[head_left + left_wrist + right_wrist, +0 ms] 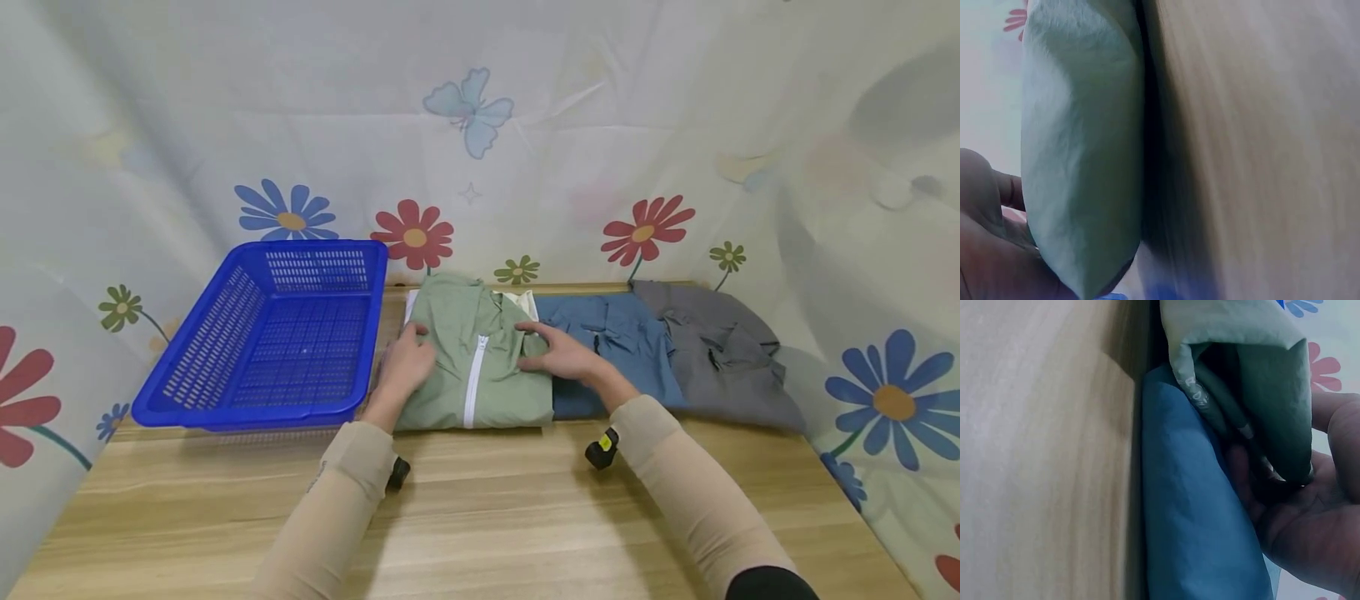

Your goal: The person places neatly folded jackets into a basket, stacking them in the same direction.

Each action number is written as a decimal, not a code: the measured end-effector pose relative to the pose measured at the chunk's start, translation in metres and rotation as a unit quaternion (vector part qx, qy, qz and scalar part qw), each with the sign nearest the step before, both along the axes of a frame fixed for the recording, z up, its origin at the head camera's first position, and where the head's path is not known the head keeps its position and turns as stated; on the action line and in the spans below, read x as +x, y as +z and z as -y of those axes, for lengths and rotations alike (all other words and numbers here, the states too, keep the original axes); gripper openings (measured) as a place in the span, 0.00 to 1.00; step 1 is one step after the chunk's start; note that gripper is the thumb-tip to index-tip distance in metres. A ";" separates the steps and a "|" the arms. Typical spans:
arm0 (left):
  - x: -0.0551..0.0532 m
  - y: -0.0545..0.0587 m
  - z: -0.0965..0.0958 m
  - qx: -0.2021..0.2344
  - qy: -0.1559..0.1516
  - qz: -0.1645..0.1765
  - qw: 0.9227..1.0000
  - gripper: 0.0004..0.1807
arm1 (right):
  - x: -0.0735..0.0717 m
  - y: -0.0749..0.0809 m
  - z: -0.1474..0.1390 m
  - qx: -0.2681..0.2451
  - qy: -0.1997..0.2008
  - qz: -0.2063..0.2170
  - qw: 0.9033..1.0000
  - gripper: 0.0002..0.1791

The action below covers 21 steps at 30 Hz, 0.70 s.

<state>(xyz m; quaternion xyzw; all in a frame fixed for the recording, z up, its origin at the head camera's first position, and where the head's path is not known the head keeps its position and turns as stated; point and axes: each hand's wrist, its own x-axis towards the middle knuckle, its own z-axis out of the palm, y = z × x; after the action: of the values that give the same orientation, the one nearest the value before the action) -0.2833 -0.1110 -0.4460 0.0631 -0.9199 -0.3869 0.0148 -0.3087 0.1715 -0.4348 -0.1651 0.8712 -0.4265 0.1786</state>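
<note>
A folded green jacket (442, 390) with a white zipper lies in front of me, its zipper running toward the table's front edge. My left hand (409, 367) holds its left edge, thumb on the upper side in the left wrist view, where the puffed front fold (1082, 137) hides most of the fingers. At the right edge, my right hand (562, 353) grips the jacket. The right wrist view has fingers (1240, 475) tucked under the side fold, between it and a folded blue garment (1191, 506), with the thumb above.
A blue plastic basket (255, 419) stands on the left. Off-white fabric (527, 305) peeks out behind the jacket. To the right, the blue garment overlaps a folded grey one (738, 367). The wooden table (480, 517) meets a flowered curtain (540, 183) at the back.
</note>
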 end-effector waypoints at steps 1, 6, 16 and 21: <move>0.000 0.000 0.000 0.002 -0.001 0.002 1.000 0.25 | 0.000 0.000 0.000 -0.002 0.000 0.001 1.000 0.40; 0.000 0.000 0.004 0.015 -0.015 0.016 1.000 0.29 | -0.001 0.001 0.000 -0.003 -0.009 -0.001 1.000 0.40; 0.001 -0.002 0.007 0.034 -0.034 0.032 0.998 0.31 | -0.001 -0.004 0.000 -0.013 -0.015 0.006 1.000 0.39; -0.002 -0.001 0.006 0.031 -0.022 0.012 0.999 0.29 | -0.002 -0.002 -0.001 -0.025 -0.020 0.006 0.999 0.37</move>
<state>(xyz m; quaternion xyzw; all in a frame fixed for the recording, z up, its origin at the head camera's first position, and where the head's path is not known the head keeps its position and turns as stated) -0.2858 -0.1167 -0.4474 0.0478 -0.9087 -0.4147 -0.0065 -0.3106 0.1720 -0.4364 -0.1492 0.8623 -0.4526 0.1710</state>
